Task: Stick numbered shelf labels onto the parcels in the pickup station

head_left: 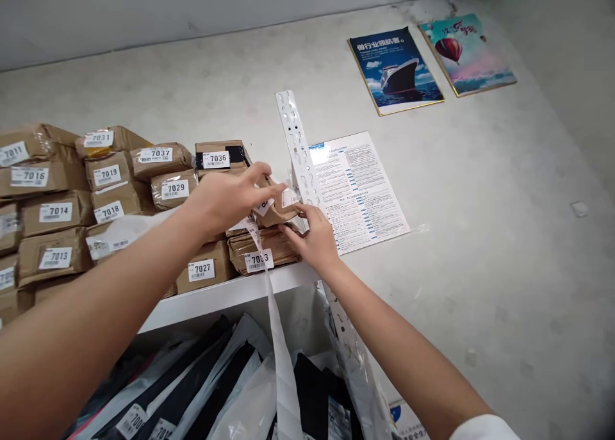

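A small brown paper-wrapped package (277, 213) lies on top of the package labelled 7033 (262, 251), at the right end of the shelf. My left hand (223, 200) reaches over it from the left, fingers bent onto its white label, which is partly covered. From under that hand a long white strip of labels (281, 337) hangs down past the shelf edge; its upper end is hidden by my fingers. My right hand (314, 238) grips the package's right end, thumb below and fingers above.
Stacked brown parcels with numbered labels, such as 7014 (55, 212), fill the white shelf (230, 299). A perforated metal upright (298, 145) stands close behind my right hand. Below are bagged parcels (230, 376). A printed notice (365, 190) and two posters (396, 72) hang on the wall.
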A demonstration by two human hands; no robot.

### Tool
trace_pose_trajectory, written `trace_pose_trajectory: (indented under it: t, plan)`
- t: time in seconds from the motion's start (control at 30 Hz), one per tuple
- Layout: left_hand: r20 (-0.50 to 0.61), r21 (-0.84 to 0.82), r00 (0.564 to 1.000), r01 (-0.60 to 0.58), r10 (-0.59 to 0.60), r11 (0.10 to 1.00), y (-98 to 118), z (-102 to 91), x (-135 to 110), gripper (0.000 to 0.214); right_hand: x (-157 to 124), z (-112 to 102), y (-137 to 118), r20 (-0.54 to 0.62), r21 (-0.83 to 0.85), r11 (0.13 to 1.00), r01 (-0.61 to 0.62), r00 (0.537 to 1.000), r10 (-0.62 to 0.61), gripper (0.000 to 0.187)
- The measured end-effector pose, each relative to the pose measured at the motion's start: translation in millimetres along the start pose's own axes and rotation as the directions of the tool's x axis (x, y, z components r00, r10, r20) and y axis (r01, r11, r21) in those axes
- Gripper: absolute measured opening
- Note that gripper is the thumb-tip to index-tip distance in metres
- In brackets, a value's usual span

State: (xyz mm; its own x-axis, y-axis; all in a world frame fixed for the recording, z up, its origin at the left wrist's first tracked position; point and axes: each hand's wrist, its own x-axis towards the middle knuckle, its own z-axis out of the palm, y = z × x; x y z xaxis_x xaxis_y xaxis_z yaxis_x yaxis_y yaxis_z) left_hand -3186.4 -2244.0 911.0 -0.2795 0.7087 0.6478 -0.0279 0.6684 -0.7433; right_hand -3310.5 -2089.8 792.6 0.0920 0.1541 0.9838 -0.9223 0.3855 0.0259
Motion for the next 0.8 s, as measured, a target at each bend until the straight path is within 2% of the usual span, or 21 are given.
trace_pose_trajectory:
  t: [0.1,0.2,0.33,0.43,0.6,0.7,0.8]
  plan:
    - [-0.065,0.069,0.998,-0.017,0.021,0.997,13,1.0,-9,0.053,-2,3,-2,-0.045,0.011,1.000,-0.026,0.999,0.026,0.047]
    - [-0.203,0.123,0.976,-0.048,0.073,0.991,28,3.9,-17,0.049,-8,6,-1,-0.085,0.055,0.998,-0.027,0.996,0.032,0.053]
    - [-0.406,0.219,0.907,-0.020,0.110,0.975,49,14.5,-41,0.050,-22,5,4,-0.084,0.123,0.989,0.081,0.994,-0.071,0.060]
    - [-0.501,0.314,0.856,0.046,0.124,0.948,62,26.7,-65,0.058,-34,2,7,-0.048,0.157,0.974,0.166,0.986,-0.160,0.066]
    - [-0.559,0.476,0.814,0.157,0.160,0.865,72,46.8,-94,0.063,-48,-1,3,-0.004,0.182,0.947,0.265,0.963,-0.269,0.082]
    - [-0.583,0.483,0.800,0.202,0.141,0.852,74,55.3,-101,0.073,-51,2,1,-0.043,0.169,0.943,0.287,0.958,-0.284,0.078]
    - [-0.596,0.468,0.792,0.209,0.131,0.859,74,59.1,-104,0.075,-50,5,-1,-0.082,0.158,0.943,0.293,0.956,-0.283,0.069]
